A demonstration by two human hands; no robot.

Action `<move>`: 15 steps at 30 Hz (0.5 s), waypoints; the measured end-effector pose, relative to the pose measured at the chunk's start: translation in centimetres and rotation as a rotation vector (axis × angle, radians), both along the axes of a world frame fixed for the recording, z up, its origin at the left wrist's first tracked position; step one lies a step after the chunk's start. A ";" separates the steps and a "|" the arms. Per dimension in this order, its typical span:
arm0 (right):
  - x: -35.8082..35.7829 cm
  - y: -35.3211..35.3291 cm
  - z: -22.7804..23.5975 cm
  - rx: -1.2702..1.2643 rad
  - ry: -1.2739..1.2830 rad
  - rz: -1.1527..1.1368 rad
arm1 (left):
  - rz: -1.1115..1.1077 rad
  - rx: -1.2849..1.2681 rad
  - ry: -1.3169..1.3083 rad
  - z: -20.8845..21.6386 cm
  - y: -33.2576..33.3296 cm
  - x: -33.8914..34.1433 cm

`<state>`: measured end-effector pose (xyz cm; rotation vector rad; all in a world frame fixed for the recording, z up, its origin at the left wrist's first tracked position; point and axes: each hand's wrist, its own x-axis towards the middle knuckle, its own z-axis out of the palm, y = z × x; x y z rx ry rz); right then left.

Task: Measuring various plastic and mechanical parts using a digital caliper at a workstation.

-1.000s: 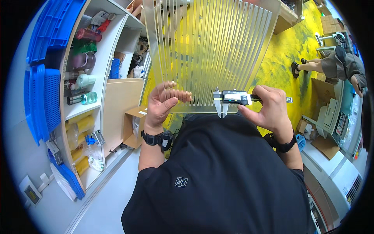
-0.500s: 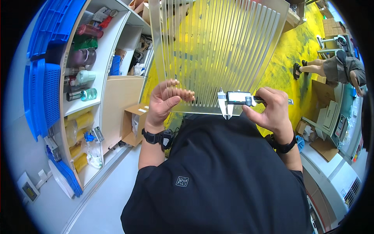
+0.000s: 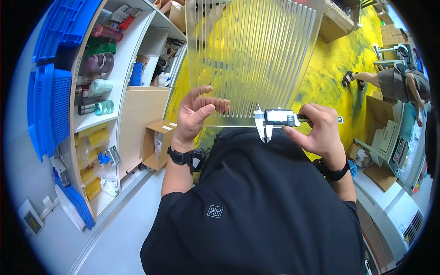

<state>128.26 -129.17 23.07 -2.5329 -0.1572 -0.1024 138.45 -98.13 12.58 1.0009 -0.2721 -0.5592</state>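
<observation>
A clear plastic panel [image 3: 259, 55] with many long parallel slots is held up in front of me. My left hand [image 3: 195, 114] grips its lower left edge, the thumb on the near side and the fingers showing through the plastic behind it. In my right hand [image 3: 321, 126] is a digital caliper [image 3: 279, 116], held by its beam and slider with the display turned up. The caliper's jaws are at the panel's lower edge, near the slot ends. Whether they touch the panel I cannot tell.
On the left, white shelves [image 3: 137, 50] hold bottles and bags, with blue plastic crates [image 3: 55, 105] beside them. An open cardboard box [image 3: 158, 142] stands by the shelves. Another person [image 3: 398, 82] is at the right over the yellow floor [image 3: 330, 68], near a workbench with equipment.
The panel has shifted and turned slightly, its far right part now further left and its lower edge a little higher in view. The caliper has moved slightly left. Both hands keep their holds.
</observation>
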 end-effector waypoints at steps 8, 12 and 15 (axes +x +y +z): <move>0.0 -0.7 0.4 -0.048 0.000 0.009 | -0.001 -0.052 0.038 0.1 0.0 -0.1; 0.0 -0.7 0.6 -0.062 -0.001 0.012 | 0.007 -0.036 0.048 0.2 0.3 -0.2; 0.0 -0.6 0.5 -0.072 -0.009 0.008 | 0.003 -0.040 0.049 0.1 0.6 -0.3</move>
